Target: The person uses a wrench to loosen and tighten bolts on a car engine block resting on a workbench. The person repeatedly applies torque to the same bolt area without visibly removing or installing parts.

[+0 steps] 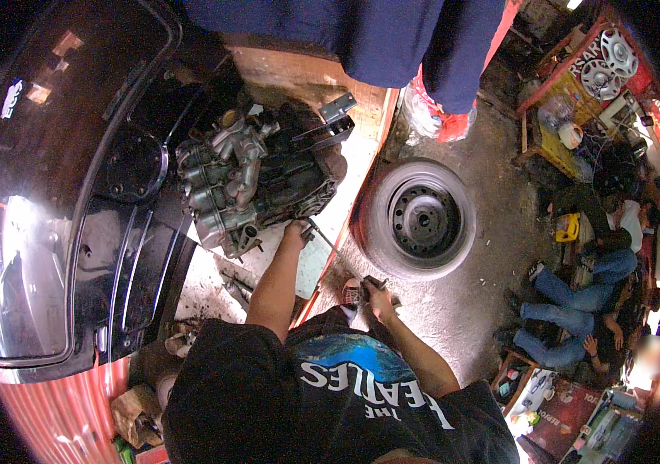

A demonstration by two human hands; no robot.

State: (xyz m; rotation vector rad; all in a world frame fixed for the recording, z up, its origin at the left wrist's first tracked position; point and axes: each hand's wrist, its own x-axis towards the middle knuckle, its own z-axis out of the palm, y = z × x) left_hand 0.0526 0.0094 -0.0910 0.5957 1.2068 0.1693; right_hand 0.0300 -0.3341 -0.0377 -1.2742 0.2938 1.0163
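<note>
A greasy metal engine (260,178) rests on a pale work surface (214,290), its curved intake pipe on top. My left hand (296,234) is at the engine's near right edge, its fingers closed around the far end of a long thin metal rod (334,247). That rod slants down and to the right toward my right hand (378,298). My right hand is closed on a dark piece (375,283) at the rod's near end; its exact kind is too small to make out. Fingers partly hide both ends of the rod.
A wheel with a tyre (424,220) lies on the concrete floor right of the bench. A black vehicle panel with a window (59,178) stands at the left. People in jeans (554,344) sit at the right, near a yellow container (567,227). Dark blue cloth (388,39) hangs at the top.
</note>
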